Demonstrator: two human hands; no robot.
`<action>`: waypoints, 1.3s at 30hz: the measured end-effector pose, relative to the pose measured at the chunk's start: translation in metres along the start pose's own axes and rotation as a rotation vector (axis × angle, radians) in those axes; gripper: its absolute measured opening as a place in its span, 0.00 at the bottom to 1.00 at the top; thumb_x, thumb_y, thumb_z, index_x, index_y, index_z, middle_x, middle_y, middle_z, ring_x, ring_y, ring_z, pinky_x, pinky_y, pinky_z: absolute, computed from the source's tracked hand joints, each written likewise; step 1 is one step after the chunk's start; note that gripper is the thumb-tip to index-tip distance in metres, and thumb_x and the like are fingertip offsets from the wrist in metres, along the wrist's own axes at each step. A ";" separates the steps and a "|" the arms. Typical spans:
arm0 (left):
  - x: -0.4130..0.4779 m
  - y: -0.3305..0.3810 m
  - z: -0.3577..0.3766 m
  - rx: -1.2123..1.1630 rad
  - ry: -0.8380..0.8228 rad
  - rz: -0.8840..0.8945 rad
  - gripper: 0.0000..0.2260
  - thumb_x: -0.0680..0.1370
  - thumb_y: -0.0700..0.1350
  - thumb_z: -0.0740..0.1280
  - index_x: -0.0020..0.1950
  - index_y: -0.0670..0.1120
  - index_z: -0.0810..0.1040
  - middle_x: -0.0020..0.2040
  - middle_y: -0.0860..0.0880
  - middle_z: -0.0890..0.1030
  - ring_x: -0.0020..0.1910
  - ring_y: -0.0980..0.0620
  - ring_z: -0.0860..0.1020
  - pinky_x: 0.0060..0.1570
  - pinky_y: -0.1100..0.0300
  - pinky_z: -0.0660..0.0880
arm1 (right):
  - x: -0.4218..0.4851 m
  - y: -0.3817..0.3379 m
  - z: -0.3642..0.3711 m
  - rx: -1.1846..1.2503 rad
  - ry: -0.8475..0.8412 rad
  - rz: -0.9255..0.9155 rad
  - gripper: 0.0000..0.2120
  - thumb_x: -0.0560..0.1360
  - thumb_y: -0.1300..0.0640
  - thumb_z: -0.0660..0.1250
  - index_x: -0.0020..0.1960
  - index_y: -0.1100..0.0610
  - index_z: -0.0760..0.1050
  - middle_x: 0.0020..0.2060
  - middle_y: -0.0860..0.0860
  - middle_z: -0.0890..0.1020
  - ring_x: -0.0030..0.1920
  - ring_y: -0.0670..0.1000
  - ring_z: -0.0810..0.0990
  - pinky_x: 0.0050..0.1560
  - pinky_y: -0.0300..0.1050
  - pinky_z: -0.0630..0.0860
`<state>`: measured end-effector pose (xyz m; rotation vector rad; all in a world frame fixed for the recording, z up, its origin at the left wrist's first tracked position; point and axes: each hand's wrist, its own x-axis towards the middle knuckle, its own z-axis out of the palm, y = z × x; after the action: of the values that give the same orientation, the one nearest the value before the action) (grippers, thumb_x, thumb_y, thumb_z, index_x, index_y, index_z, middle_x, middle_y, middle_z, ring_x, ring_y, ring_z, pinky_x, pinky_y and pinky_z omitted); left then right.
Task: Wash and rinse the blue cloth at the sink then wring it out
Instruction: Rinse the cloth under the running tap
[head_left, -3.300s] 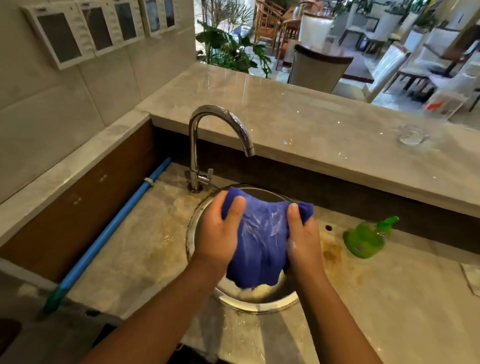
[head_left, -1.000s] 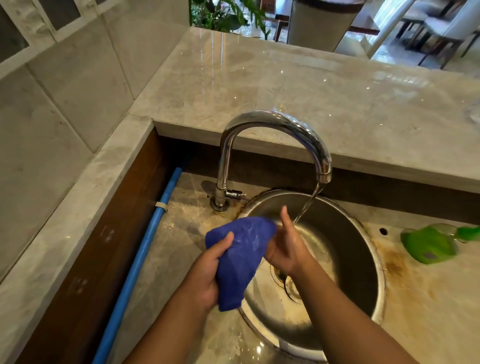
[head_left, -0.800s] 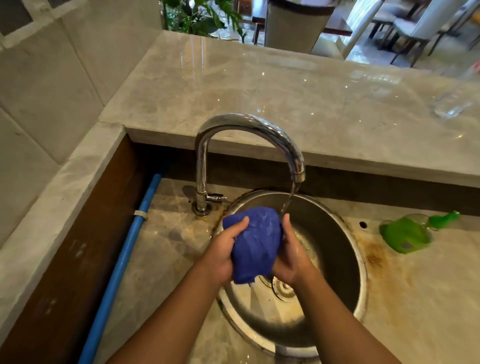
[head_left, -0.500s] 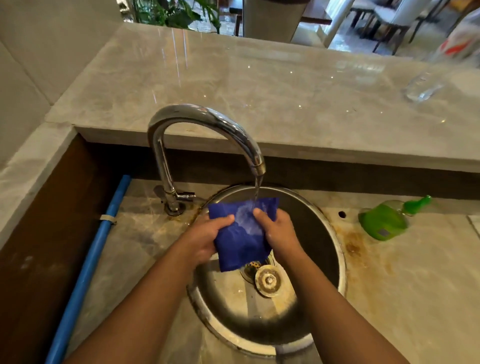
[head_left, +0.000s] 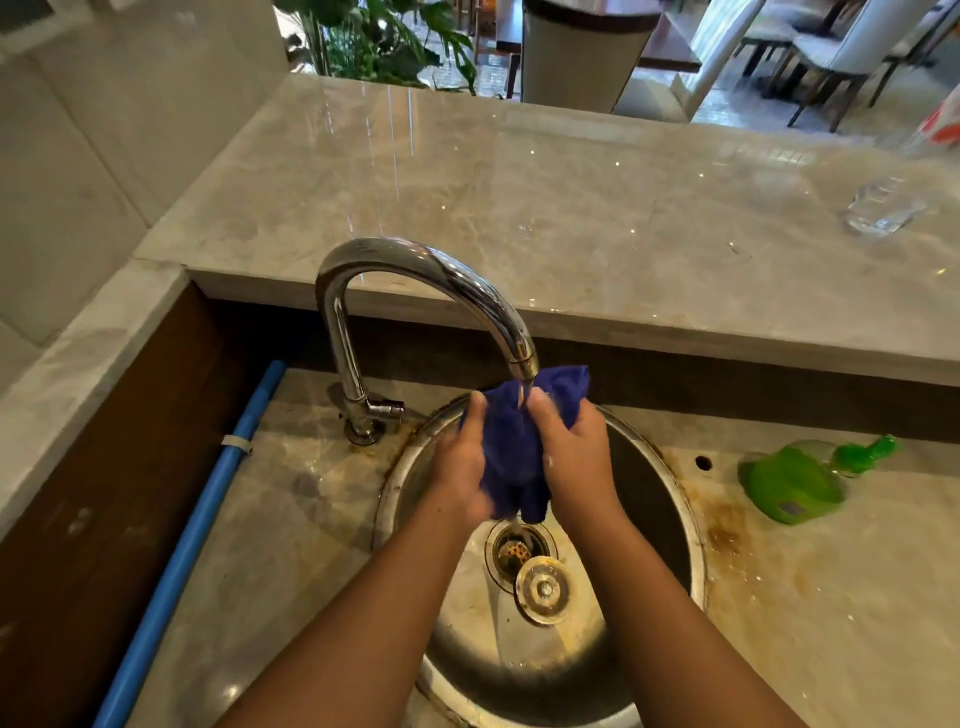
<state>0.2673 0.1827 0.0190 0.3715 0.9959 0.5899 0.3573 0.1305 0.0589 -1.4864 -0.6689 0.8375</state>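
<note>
Blue cloth (head_left: 511, 447), bunched up, sits directly under the faucet (head_left: 415, 270) spout, over the steel sink (head_left: 691, 519) bowl. The water stream (head_left: 524, 395) falls from the spout onto the cloth's upper part, between the two thumbs.

The left hand (head_left: 460, 467) grips the cloth's left side. Its thumb is on the near face; the other fingers wrap behind, out of view, and the hand is a bit blurred. The right hand (head_left: 576, 457) grips the right side, thumb pressed beside the stream, fingers curled round the bunch. Both hands are closed on fabric, neither spread wide.

Step in hand, as a judgement: rinsing under running water, wringing not yet done. To do it well:
- centre the bunch below the spout so the flow runs through the fabric, not off the knuckles
- squeeze and loosen in turns so the inner folds take water
- turn the bunch so its far side also comes under the spout
- hold it low under the spout to cut splash
- rinse until the run-off looks clear

Suds cannot be made out here.

Orientation: the long axis runs from the spout tip down toward the drain (head_left: 519, 545) below the faucet, roughly upright, with the top leaning away from the person. The upper end flares out just right of the spout. The lower end hangs free in two lobes under the hands. A green bottle (head_left: 789, 483) lies on its side well right of the faucet.
</note>
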 end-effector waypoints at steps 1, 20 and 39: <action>-0.003 -0.001 0.000 -0.059 -0.093 -0.070 0.25 0.77 0.62 0.67 0.66 0.45 0.79 0.62 0.41 0.83 0.60 0.40 0.82 0.60 0.42 0.78 | 0.002 0.000 -0.001 -0.007 0.000 0.012 0.07 0.80 0.54 0.66 0.47 0.56 0.79 0.38 0.51 0.84 0.39 0.51 0.84 0.38 0.41 0.80; -0.003 -0.008 0.004 0.133 0.071 0.073 0.18 0.84 0.55 0.57 0.49 0.45 0.80 0.33 0.48 0.85 0.35 0.50 0.84 0.40 0.58 0.78 | -0.016 0.029 0.033 -0.484 0.092 -0.238 0.08 0.77 0.41 0.61 0.47 0.45 0.72 0.37 0.45 0.81 0.38 0.45 0.81 0.38 0.40 0.77; -0.009 -0.023 0.002 0.119 0.170 0.036 0.09 0.83 0.51 0.62 0.53 0.48 0.79 0.40 0.46 0.87 0.38 0.48 0.86 0.35 0.55 0.81 | -0.009 0.045 0.024 -0.404 0.061 -0.043 0.06 0.77 0.57 0.67 0.45 0.48 0.72 0.36 0.48 0.80 0.34 0.43 0.77 0.34 0.40 0.74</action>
<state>0.2715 0.1593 0.0136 0.4507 1.1926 0.6033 0.3293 0.1330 0.0156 -1.8441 -0.8561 0.6439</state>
